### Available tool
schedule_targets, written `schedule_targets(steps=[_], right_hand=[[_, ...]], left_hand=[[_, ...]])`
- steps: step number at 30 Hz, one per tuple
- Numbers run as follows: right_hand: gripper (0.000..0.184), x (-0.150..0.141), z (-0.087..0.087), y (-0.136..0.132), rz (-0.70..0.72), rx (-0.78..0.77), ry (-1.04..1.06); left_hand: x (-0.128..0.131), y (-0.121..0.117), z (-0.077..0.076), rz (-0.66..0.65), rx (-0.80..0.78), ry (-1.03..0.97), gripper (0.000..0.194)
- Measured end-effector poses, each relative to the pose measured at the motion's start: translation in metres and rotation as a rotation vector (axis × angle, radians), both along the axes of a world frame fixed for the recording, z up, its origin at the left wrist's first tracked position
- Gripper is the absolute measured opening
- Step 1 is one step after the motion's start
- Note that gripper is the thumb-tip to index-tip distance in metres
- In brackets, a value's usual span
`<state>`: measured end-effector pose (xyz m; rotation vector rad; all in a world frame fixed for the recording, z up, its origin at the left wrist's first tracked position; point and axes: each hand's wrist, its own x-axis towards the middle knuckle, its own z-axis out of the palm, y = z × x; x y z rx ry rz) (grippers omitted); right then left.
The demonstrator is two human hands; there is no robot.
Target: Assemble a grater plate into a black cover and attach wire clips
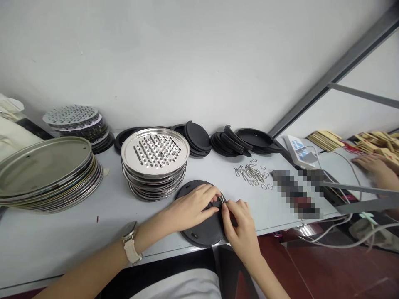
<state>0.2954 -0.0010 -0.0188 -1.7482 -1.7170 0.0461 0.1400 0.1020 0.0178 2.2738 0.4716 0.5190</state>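
A round black plastic disc lies at the table's front edge, with small slots in it. My left hand reaches over the disc from the left, thumb and fingers closed on a small dark tab at its right side. From the right, my right hand pinches a small metal ring at that tab; the fingertips partly cover it, and I cannot tell whether it passes through the tab. Both hands touch or nearly touch each other there. Behind them stands a stack of round metal graters.
Loose metal rings and clips lie right of the disc. Black round parts line the wall. Large trays and more graters stand left. A power strip and a grey frame are right. Another person's hand is beyond the frame.
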Motion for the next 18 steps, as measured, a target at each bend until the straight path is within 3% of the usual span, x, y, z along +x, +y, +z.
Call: schedule_targets(steps=[7, 13, 18], right_hand=[[0.026, 0.01, 0.014, -0.001, 0.099, -0.171, -0.123], [0.025, 0.013, 0.023, -0.001, 0.168, -0.266, -0.189], [0.024, 0.012, 0.023, -0.001, 0.151, -0.292, -0.167]], left_hand=[[0.006, -0.004, -0.008, 0.045, -0.127, -0.056, 0.03], [0.009, -0.011, -0.008, 0.1, -0.056, -0.015, 0.024], [0.007, -0.01, -0.009, 0.059, -0.04, -0.021, 0.029]])
